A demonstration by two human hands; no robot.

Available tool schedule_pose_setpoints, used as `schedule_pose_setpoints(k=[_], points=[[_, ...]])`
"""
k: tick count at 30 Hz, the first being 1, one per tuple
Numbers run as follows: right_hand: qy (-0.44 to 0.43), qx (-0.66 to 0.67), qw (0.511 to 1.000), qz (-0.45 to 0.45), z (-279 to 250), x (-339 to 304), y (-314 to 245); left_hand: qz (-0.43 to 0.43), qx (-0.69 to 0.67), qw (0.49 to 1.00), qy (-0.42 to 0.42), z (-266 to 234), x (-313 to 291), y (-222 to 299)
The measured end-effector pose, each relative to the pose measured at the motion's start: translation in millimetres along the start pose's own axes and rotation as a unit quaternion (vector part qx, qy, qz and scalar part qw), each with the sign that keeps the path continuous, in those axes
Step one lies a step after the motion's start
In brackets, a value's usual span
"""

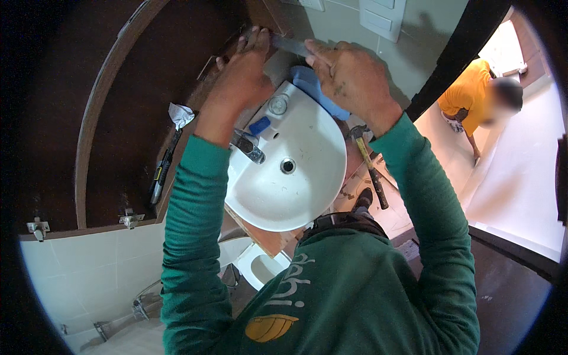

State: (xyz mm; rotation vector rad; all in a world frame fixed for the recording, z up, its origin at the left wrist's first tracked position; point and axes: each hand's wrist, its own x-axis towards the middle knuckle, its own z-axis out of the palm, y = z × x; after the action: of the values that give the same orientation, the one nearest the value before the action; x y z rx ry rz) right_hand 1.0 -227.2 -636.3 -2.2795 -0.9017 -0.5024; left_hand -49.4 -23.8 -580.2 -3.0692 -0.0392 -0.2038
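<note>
At the top of the view, a flat grey strip spans the gap between my hands, by the corner of a dark wooden cabinet. My right hand is closed around the strip's right end. My left hand lies against the cabinet edge near the other end, fingers stretched out and thumb apart; whether it presses on the strip cannot be made out. Below my hands is a white washbasin with a chrome faucet. A small blue block and a round clear object sit on its rim.
A blue item rests behind the basin. A hammer is right of it. A utility knife and crumpled white paper lie on the cabinet. A white toilet stands below. Beyond the doorway, a person in orange bends down.
</note>
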Motion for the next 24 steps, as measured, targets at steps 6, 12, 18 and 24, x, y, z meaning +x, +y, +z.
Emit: schedule_pose_setpoints(k=[6,12,18,24], points=[[0.001,0.038,0.999,-0.011,-3,-21,-24,0.0,0.018,1.0,-0.012,-7,-44,-8],[0.052,0.033,0.997,-0.038,12,9,9,0.078,-0.047,0.995,0.033,12,12,-27],[0.024,0.029,0.999,-0.025,1,2,-1,0.039,-0.044,0.998,-0.027,-6,-9,-12],[0.0,0.072,0.997,0.011,5,-3,-7,0.009,-0.021,0.999,-0.039,-14,-19,-7]])
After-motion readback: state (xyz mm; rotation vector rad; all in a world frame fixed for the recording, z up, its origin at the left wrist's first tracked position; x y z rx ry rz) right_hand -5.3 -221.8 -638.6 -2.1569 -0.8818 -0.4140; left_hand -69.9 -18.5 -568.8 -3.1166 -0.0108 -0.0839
